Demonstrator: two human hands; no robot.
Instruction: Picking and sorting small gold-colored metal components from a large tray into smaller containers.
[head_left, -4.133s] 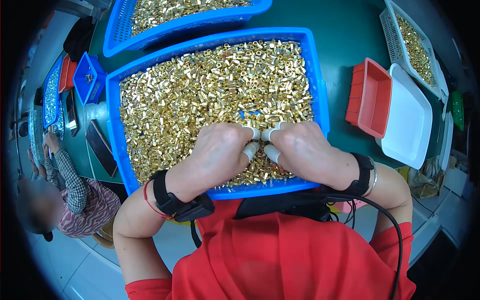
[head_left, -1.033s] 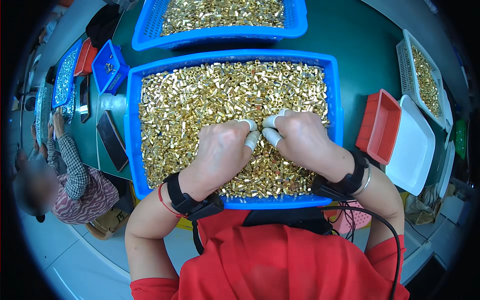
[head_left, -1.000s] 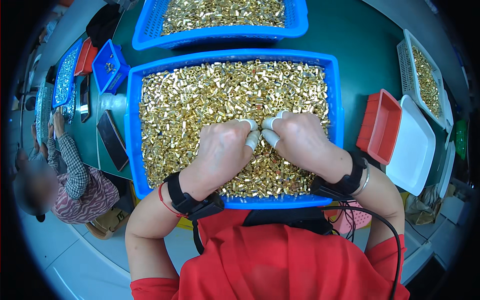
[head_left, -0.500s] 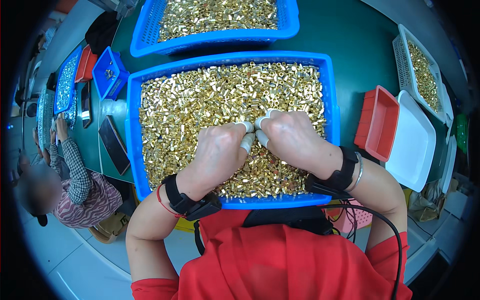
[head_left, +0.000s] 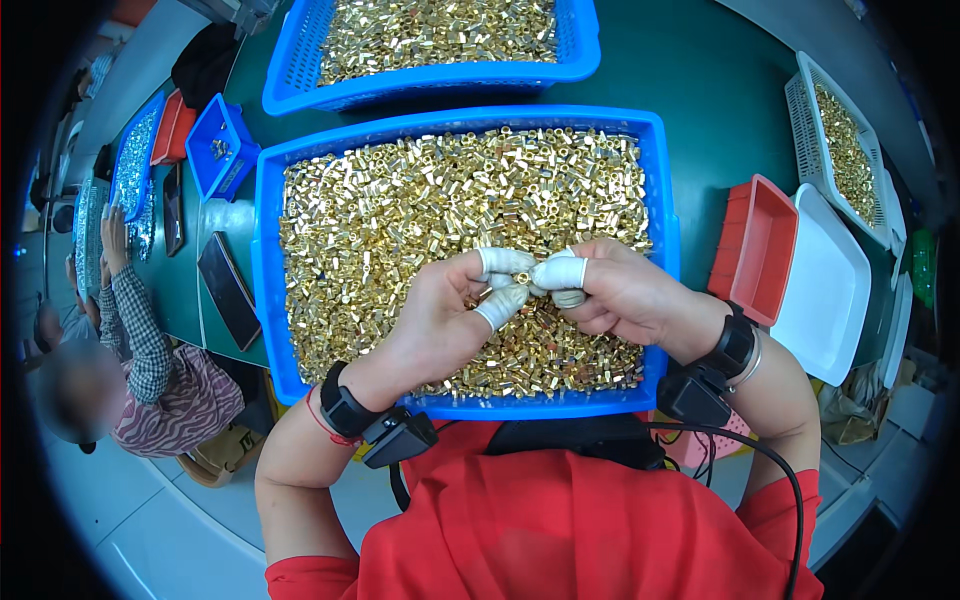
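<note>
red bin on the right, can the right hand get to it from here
Likely yes: the red bin has its open top uncovered, and only the rim of the blue bin under the hands seems to lie between it and the right hand.

Left grip (head_left: pixel 440 312) pinches gold piece (head_left: pixel 522 279); right grip (head_left: pixel 625 290) alongside; blue bin (head_left: pixel 540 406) below.

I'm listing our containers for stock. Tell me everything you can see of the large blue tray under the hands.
The large blue tray is rectangular, with a raised rim and smooth, plastic-looking walls. It sits upright on the green table, long sides running across the view, with small gold-coloured pieces heaped over its floor. The left hand and right hand are above it; whether either forearm touches its rim is unclear.
</note>
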